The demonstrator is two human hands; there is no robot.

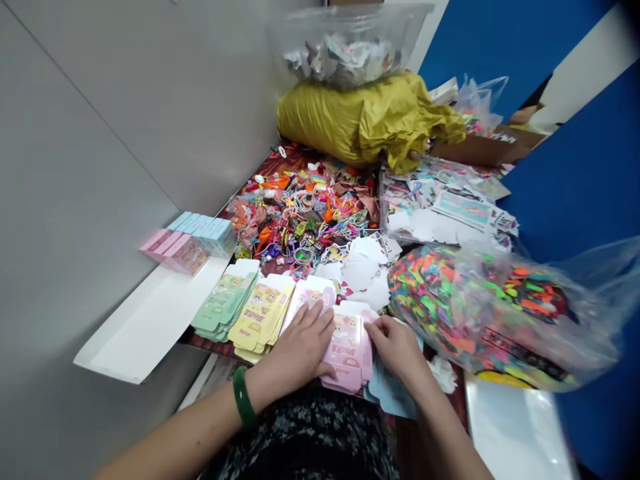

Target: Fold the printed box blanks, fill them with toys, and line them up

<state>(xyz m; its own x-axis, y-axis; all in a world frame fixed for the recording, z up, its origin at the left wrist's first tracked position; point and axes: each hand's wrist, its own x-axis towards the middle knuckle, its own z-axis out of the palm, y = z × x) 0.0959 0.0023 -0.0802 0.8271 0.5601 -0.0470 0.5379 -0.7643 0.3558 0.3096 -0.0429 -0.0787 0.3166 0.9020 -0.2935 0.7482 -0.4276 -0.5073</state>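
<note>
My left hand [303, 343] lies flat with fingers spread on a stack of pale lilac flattened cartons [314, 293]; its thumb reaches the pink stack alongside. At the right edge of the pink flattened cartons [345, 350], my right hand [397, 347] pinches a pink carton between thumb and fingers. Partly under my right forearm is a stack of light blue flattened cartons [393, 393]. Yellow flattened cartons [263, 313] and green flattened cartons [225, 300] lie in stacks left of my left hand.
Folded pink boxes [183, 253] and blue boxes [207, 230] stand on a white board [155, 317] at left. Small colourful trinkets [305, 213] are heaped behind the cartons. A clear bag of bright pieces [480, 307] is at right; a yellow sack [350, 117] supports a clear bin [350, 47].
</note>
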